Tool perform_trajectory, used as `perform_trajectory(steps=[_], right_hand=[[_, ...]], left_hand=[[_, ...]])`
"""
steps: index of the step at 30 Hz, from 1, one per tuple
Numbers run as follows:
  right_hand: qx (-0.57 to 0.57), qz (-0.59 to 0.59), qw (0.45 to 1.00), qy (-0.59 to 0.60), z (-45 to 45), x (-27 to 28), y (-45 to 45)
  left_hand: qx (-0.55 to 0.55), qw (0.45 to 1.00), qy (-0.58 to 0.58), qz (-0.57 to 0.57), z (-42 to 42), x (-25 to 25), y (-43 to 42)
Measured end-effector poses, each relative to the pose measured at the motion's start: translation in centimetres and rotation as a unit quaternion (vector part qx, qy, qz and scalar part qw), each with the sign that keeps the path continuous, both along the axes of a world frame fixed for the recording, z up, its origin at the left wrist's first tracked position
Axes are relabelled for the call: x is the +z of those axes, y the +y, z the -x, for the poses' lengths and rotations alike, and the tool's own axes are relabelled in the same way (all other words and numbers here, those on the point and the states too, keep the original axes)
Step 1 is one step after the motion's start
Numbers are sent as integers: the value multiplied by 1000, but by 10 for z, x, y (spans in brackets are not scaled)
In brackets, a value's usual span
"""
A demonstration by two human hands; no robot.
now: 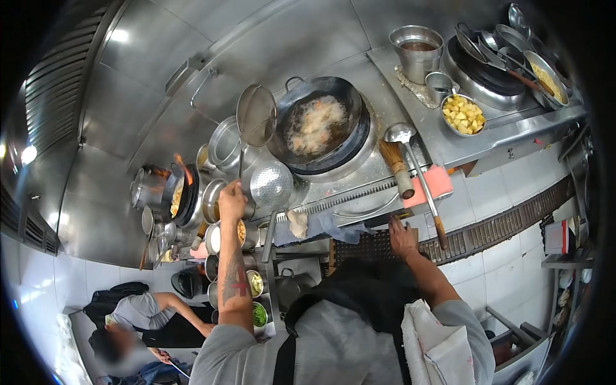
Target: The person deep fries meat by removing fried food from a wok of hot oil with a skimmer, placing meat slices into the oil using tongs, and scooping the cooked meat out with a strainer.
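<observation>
My left hand (pixel 232 200) is closed round the handle of a fine mesh strainer (pixel 256 114), which is raised beside the wok's left rim. In the wok (pixel 282 142), battered pieces of food (pixel 317 123) bubble in hot oil. A perforated skimmer (pixel 271 183) lies just right of my left hand. My right hand (pixel 403 239) is low by the stove's front edge, fingers stretched out, with nothing visible in it. Near it are a ladle (pixel 402 133) with a wooden-ended handle, a bamboo wok brush (pixel 393 156) and a folded pink cloth (pixel 436 186).
On the right counter stand a metal pot of brown liquid (pixel 410 64) and a bowl of yellow cubes (pixel 463 115). A second wok (pixel 186 192) with flames beside it is at the left. Blue-grey cloths (pixel 340 227) lie along the front edge. Another person (pixel 144 314) sits at lower left.
</observation>
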State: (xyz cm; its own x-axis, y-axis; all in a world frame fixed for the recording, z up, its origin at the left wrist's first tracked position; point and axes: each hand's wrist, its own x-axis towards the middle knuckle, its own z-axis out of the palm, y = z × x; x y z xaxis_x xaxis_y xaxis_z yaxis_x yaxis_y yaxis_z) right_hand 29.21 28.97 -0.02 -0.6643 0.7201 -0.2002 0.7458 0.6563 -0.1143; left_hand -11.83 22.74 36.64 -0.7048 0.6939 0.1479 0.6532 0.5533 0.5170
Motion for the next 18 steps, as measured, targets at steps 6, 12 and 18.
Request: perform_trajectory(steps=[6,12,18], right_hand=[[-122,-28,989,-82,21,-29,5],[-162,319,931,-73,54,-40,71],[-252,247,931,91,1,-33,1]], left_hand=[[-44,996,-75,-2,77,-23,-1],[-54,972,-229,5,110,-74,44],[-81,791,-606,31,119,-131,80]])
